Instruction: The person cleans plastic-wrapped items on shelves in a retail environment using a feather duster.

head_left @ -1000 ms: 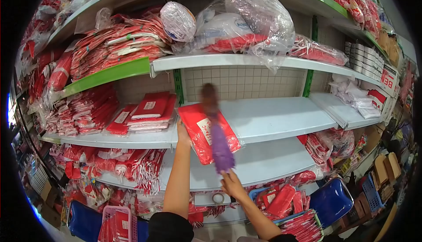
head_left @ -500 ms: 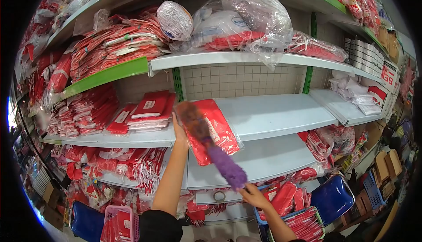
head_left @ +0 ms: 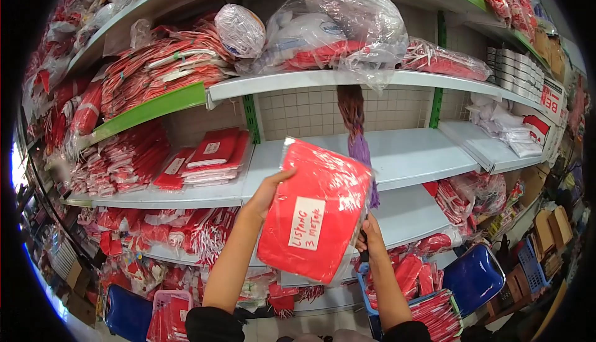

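Observation:
My left hand grips the left edge of a red cloth packet in clear plastic. Its white label faces me and reads "LISTANG 3 METER" in handwriting. My right hand is closed round the dark handle of a feather duster, close to the packet's lower right edge. Purple and brown, the duster's head rises behind the packet, its brown tip under the upper shelf's edge. Part of the duster is hidden by the packet.
Similar labelled red packets lie stacked on the middle shelf, left of my hands. Above, a large clear plastic bag hangs over the upper shelf's edge. Below right stand a basket of red packets and a blue chair.
The packet has come nearer and turned more upright, its label now readable. The duster has swung from across the packet's front to behind it, pointing up at the shelf.

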